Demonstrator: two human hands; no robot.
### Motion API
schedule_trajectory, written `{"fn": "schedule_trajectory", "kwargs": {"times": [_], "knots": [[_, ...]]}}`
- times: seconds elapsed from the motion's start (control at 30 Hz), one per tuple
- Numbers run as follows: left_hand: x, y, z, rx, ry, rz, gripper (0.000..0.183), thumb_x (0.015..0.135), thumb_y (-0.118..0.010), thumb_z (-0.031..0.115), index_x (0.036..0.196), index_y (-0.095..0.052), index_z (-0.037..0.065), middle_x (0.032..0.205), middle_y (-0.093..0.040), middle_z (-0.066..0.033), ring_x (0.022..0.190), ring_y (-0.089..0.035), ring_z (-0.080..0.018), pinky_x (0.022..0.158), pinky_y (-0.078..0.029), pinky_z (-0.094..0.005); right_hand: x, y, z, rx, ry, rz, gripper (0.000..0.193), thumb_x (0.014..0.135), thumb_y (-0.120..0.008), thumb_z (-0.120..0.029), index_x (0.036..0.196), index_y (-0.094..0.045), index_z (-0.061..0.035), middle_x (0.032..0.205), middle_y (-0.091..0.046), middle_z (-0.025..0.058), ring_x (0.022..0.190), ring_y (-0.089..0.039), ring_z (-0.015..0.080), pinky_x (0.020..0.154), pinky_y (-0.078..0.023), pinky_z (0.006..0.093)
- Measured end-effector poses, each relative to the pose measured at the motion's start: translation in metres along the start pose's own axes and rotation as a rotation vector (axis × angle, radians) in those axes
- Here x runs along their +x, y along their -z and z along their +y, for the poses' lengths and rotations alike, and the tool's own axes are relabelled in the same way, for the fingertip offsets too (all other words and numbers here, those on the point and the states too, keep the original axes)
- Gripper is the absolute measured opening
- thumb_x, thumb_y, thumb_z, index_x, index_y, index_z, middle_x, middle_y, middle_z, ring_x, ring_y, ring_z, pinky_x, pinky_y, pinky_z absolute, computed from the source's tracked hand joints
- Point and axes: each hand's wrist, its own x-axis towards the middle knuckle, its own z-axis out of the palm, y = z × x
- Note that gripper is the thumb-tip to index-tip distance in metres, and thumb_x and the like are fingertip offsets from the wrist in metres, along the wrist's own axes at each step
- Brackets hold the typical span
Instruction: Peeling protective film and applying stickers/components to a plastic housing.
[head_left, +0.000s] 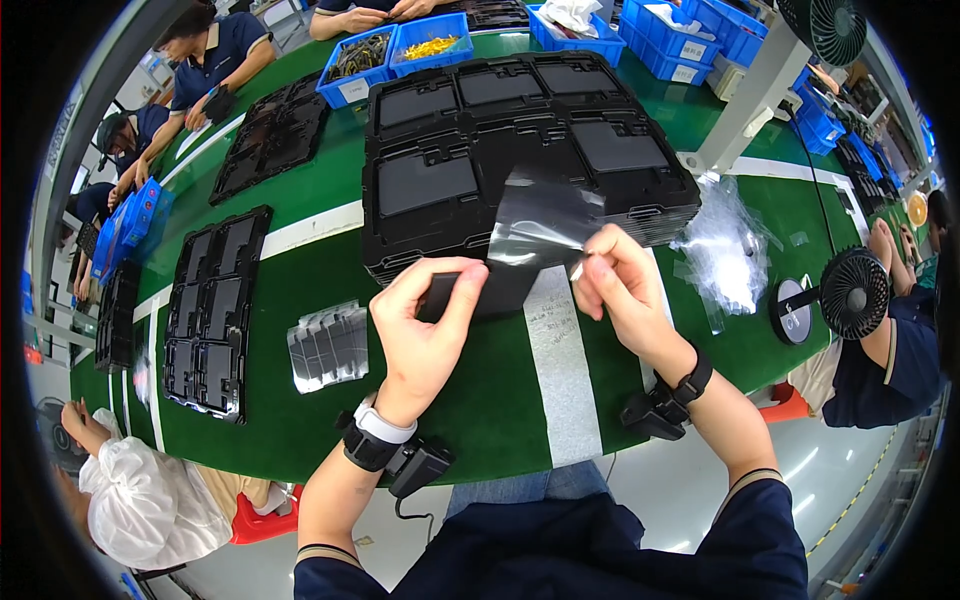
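Nearest the camera, the dark navy lap and two forearms, each with a black wrist-strapped device, enter from 6 o'clock. The left hand point(428, 320) pinches a small flat black panel point(478, 292) between thumb and fingers. The right hand point(618, 283) pinches the corner of a thin transparent protective film point(540, 222), glossy and wrinkled, which lifts from the panel toward 12 o'clock.

Risk, as judged: the limp film could tear or fold back and cling to the panel if pulled unevenly, and the smooth panel could slip from a light edge grip.

Just beyond, at 12 o'clock, stands a stack of black moulded trays point(520, 140), rigid, with rectangular pockets. At 3 o'clock lies a heap of crumpled clear film point(725, 250) beside a small black fan point(852, 292). At 9 o'clock, a fanned row of grey glossy sheets point(328, 345) and another flat black tray point(205, 310) rest on the green matte bench point(480, 400).
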Motion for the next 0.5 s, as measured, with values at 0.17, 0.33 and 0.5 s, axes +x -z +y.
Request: {"fn": "schedule_trajectory", "kwargs": {"times": [0.17, 0.33, 0.5], "knots": [[0.0018, 0.0047, 0.0010, -0.005, -0.009, 0.134, 0.010, 0.086, -0.056, 0.009, 0.087, -0.058, -0.001, 0.079, -0.060, -0.0024, 0.073, -0.052, -0.0056, 0.067, -0.042, -0.0203, 0.0044, -0.0051, -0.0032, -0.494, -0.184, -0.622, 0.013, 0.079, -0.064, -0.012, 0.075, -0.055, -0.0029, 0.060, -0.047, -0.0029, 0.052, -0.045, 0.0058, 0.047, -0.036, 0.0229], [0.0018, 0.0030, -0.0024, -0.089, 0.028, 0.067, 0.013, 0.088, -0.054, 0.012, 0.086, -0.057, 0.000, 0.079, -0.059, -0.0021, 0.074, -0.053, -0.0062, 0.068, -0.042, -0.0208, 0.0057, -0.0080, -0.0040, -0.561, -0.166, -0.305, 0.019, 0.074, -0.069, -0.011, 0.085, -0.056, -0.0020, 0.062, -0.053, -0.0010, 0.056, -0.052, 0.0056, 0.049, -0.041, 0.0193], [0.0001, 0.0013, -0.0015, -0.134, 0.091, -0.109, 0.012, 0.088, -0.055, 0.012, 0.085, -0.057, 0.000, 0.078, -0.059, -0.0017, 0.073, -0.053, -0.0061, 0.067, -0.042, -0.0201, 0.0066, -0.0064, -0.0052, -0.109, -0.109, -0.051, 0.035, 0.080, -0.063, -0.007, 0.114, -0.055, -0.0032, 0.093, -0.060, 0.0082, 0.075, -0.057, 0.0086, 0.060, -0.048, 0.0200]]}}
